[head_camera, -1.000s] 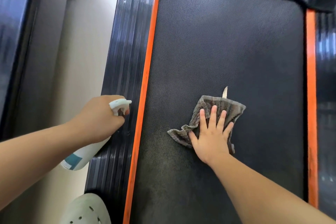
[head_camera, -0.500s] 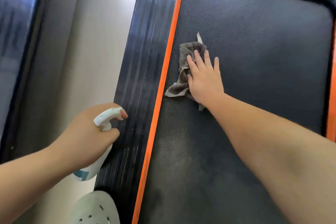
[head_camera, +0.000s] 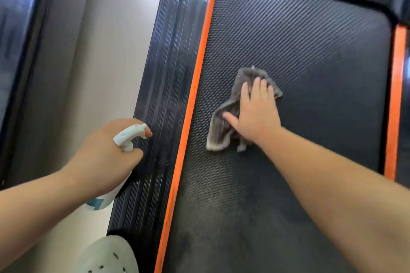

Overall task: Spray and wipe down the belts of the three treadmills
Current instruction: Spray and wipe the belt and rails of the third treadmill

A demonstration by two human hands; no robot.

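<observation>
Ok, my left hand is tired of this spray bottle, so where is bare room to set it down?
Free: the ribbed black side rail between the pale floor and the left orange stripe; the black textured belt between the crumpled grey cloth and the right orange stripe. Crowded: mid-belt, where the right hand presses the cloth, and near the pale perforated shoe.

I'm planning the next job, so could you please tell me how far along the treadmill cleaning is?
Done: a hazy patch low on the belt suggests spraying. In hand: the right hand presses the cloth flat mid-belt; the left hand holds the spray bottle. Left: probably this belt's far end; other belts are out of view.
</observation>
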